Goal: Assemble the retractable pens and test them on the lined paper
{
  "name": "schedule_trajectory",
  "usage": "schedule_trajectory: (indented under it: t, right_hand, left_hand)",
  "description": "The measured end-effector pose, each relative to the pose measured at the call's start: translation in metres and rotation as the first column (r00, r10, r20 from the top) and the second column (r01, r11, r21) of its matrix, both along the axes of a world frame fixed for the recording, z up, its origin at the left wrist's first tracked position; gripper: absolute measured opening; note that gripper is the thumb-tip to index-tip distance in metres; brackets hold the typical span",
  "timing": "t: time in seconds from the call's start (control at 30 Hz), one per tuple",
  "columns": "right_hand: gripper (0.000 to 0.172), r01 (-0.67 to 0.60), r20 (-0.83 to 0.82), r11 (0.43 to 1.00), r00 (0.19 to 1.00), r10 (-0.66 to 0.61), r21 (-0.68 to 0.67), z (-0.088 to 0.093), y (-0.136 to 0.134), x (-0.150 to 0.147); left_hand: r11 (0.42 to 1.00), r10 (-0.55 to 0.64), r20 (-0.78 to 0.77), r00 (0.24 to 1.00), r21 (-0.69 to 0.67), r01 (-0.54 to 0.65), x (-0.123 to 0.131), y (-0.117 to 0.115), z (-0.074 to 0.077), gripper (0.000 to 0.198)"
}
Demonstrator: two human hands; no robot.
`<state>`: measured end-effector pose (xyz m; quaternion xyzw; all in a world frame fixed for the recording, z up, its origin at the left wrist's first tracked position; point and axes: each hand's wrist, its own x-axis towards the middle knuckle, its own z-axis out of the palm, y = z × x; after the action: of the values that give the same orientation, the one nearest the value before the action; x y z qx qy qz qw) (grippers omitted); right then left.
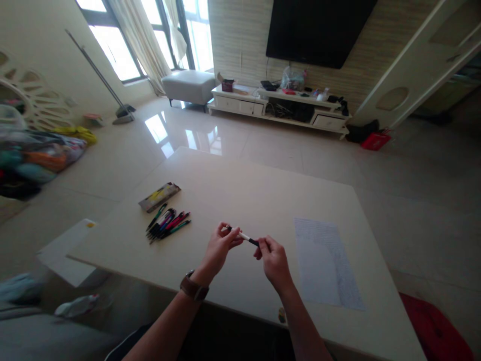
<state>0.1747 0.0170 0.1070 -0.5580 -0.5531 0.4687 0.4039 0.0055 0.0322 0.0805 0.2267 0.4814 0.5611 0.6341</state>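
Note:
A black and white pen is held level above the near part of the table, stretched between both hands. My left hand pinches its left end, with a brown watch on the wrist. My right hand is closed around the black right end, hiding that tip. Left of my hands lies a loose pile of several pens in black, red, green and purple. Behind the pile rests a grey and yellow pen box. To the right, a sheet of paper covered partly with writing lies flat.
The pale table has its far edge toward a low white TV cabinet. A small yellowish object sits at the near edge beside my right forearm. A red stool or seat stands at the lower right.

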Motion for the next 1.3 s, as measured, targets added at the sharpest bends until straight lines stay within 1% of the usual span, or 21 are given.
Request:
schedule_trajectory:
  t: [0.1,0.17,0.23,0.3,0.37,0.43,0.47,0.53,0.6,0.63,0.7,0.77,0.83,0.93,1.0,1.03,1.1,1.23,1.3]
  right_hand:
    - [0.013,0.076,-0.033,0.997,0.997,-0.075,0.025,-0.002,0.004,0.004]
    - [0.018,0.106,-0.080,0.994,0.991,-0.105,0.003,-0.003,0.007,0.007]
    - [0.022,0.102,-0.129,0.993,0.986,-0.109,-0.063,-0.005,0.010,0.008]
    - [0.027,0.095,-0.144,0.991,0.984,-0.108,-0.096,-0.006,0.011,0.010]
    - [0.022,0.108,-0.138,0.992,0.984,-0.117,-0.068,-0.008,0.013,0.012]
    - [0.022,0.125,-0.139,0.992,0.982,-0.128,-0.029,-0.010,0.014,0.013]
    - [0.023,0.123,-0.144,0.992,0.982,-0.126,-0.029,-0.011,0.015,0.014]
    - [0.023,0.102,-0.159,0.992,0.981,-0.114,-0.081,-0.013,0.017,0.015]
    - [0.030,0.069,-0.184,0.986,0.978,-0.096,-0.149,-0.014,0.018,0.016]
    - [0.031,0.059,-0.194,0.985,0.977,-0.090,-0.161,-0.015,0.019,0.017]
    - [0.025,0.058,-0.190,0.991,0.979,-0.081,-0.124,-0.015,0.020,0.018]
    - [0.025,0.075,-0.164,0.995,0.983,-0.085,-0.068,-0.016,0.021,0.019]
    - [0.025,0.063,-0.156,0.994,0.985,-0.076,-0.090,-0.016,0.022,0.020]
    - [0.031,-0.003,-0.169,0.986,0.985,-0.026,-0.166,-0.018,0.023,0.021]
    - [0.026,-0.016,-0.139,0.990,0.990,-0.004,-0.139,-0.016,0.022,0.022]
    - [0.023,-0.008,-0.122,0.994,0.992,-0.006,-0.112,-0.015,0.022,0.022]
    - [0.024,0.012,-0.131,0.995,0.991,-0.025,-0.096,-0.013,0.021,0.023]
    - [0.031,0.005,-0.244,0.979,0.968,-0.056,-0.206,-0.013,0.021,0.022]
    - [0.033,0.024,-0.268,0.977,0.960,-0.081,-0.210,-0.014,0.022,0.021]
  left_hand:
    - [1.000,-0.014,-0.014,1.000,0.016,0.015,0.000,0.002,0.002,0.045]
    - [0.999,-0.003,-0.016,1.000,0.038,0.004,0.002,0.002,0.003,0.045]
    - [0.999,0.010,-0.011,1.000,0.049,-0.010,0.004,0.003,0.004,0.044]
    - [0.999,0.019,-0.003,1.000,0.050,-0.019,0.006,0.003,0.005,0.043]
    - [0.998,0.019,0.001,1.000,0.052,-0.019,0.007,0.003,0.004,0.043]
    - [0.998,0.019,-0.004,1.000,0.058,-0.019,0.005,0.003,0.003,0.044]
    - [0.998,0.020,-0.009,1.000,0.060,-0.019,0.004,0.003,0.003,0.044]
    - [0.998,0.021,-0.015,1.000,0.059,-0.020,0.001,0.004,0.002,0.044]
    - [0.998,0.024,-0.017,1.000,0.054,-0.023,-0.001,0.005,0.001,0.045]
    - [0.998,0.026,-0.017,1.000,0.052,-0.025,-0.001,0.006,0.001,0.045]
    - [0.998,0.029,-0.016,0.999,0.051,-0.028,-0.001,0.008,0.001,0.045]
    - [0.998,0.036,-0.015,0.999,0.048,-0.035,0.000,0.009,0.002,0.044]
    - [0.998,0.036,-0.017,0.999,0.047,-0.035,0.001,0.010,0.004,0.044]
    - [0.999,0.025,-0.021,0.999,0.046,-0.024,0.002,0.010,0.006,0.044]
    - [0.999,0.029,-0.012,1.000,0.044,-0.028,0.001,0.009,0.007,0.044]
    - [0.999,0.032,-0.006,0.999,0.043,-0.032,0.001,0.009,0.007,0.045]
    - [0.999,0.033,0.002,0.999,0.042,-0.033,0.000,0.009,0.008,0.046]
    - [0.999,0.013,-0.002,1.000,0.042,-0.013,0.002,0.009,0.008,0.045]
    - [0.999,0.000,-0.025,1.000,0.044,0.001,0.002,0.009,0.008,0.045]
